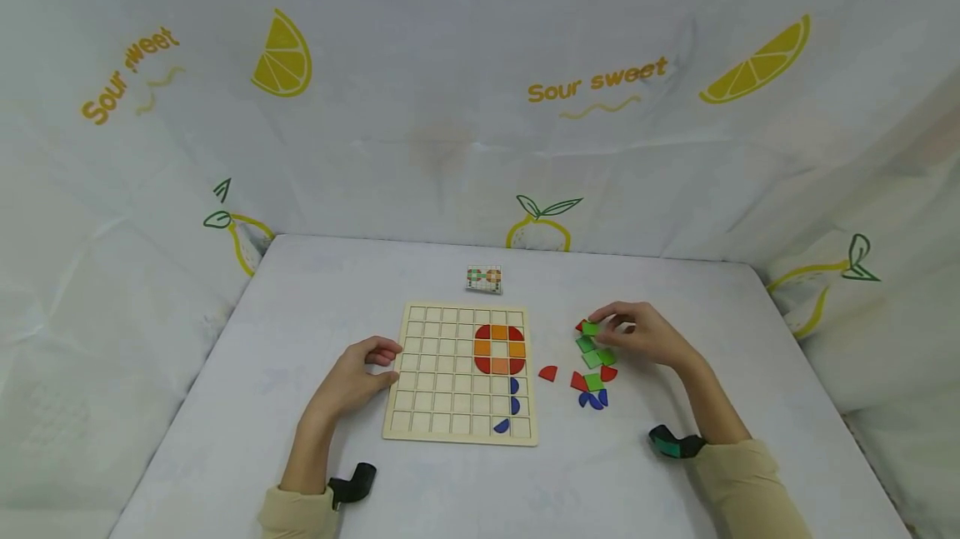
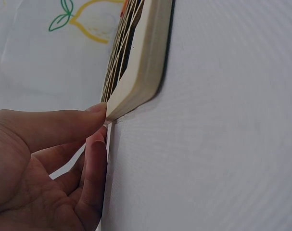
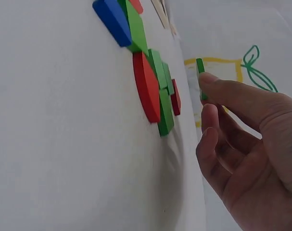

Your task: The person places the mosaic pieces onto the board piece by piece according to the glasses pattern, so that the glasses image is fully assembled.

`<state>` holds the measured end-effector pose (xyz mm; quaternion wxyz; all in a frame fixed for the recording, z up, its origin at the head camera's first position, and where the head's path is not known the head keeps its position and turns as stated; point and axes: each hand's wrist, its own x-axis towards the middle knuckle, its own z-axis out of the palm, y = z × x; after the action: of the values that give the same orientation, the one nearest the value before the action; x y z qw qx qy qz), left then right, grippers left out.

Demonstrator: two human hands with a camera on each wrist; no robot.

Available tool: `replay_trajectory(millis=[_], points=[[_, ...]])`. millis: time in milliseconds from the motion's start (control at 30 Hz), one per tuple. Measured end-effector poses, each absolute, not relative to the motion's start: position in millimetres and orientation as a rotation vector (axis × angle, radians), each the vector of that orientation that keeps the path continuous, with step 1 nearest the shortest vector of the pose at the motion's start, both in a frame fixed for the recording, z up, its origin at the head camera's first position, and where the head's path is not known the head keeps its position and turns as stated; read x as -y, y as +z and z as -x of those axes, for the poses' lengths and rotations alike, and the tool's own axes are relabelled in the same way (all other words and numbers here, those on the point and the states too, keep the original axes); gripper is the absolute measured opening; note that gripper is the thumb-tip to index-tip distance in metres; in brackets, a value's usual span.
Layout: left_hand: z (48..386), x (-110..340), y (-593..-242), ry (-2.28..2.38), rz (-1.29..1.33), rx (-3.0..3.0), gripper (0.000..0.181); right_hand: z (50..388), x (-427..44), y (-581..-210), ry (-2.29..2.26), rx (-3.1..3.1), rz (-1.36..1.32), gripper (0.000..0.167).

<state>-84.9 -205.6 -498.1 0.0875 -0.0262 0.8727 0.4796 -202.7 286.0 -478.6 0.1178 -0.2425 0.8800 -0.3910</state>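
- Green piece (image 1: pixel 590 328): pinched in my right hand (image 1: pixel 637 336), raised over the surface (image 1: pixel 450 489) toward its right edge.
- Grid board (image 1: pixel 431 389): left side touched by my left hand (image 1: pixel 356 376), thumb and fingers parted.
- Card (image 1: pixel 484 279): near the surface's far edge.

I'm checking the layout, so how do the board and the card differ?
The board is far larger than the card. The left hand touches the board; no hand touches the card. The card shows green at its left, while the board has no green on it. Both show orange shapes towards the right.
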Motion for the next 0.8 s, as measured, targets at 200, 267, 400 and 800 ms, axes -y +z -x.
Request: replay_trajectory(millis=[200, 267, 400, 800], points=[[84.3, 204.3, -497.1, 1.425, 0.102, -2.585, 0.036, 201.8, -256.6, -471.7, -1.147, -2.545, 0.705, 0.029], [84.2, 204.3, -497.1, 1.419, 0.110, -2.584, 0.036, 201.6, -245.1, -469.7, -1.152, -2.532, 0.724, 0.029], [84.6, 204.4, -497.5, 1.420, 0.111, -2.588, 0.036, 201.4, -220.4, -466.8, -1.154, -2.497, 0.789, 0.028], [84.8, 205.1, -499.7, 1.423, 0.076, -2.603, 0.036, 201.4, -153.0, -469.0, -1.119, -2.394, 0.979, 0.025]])
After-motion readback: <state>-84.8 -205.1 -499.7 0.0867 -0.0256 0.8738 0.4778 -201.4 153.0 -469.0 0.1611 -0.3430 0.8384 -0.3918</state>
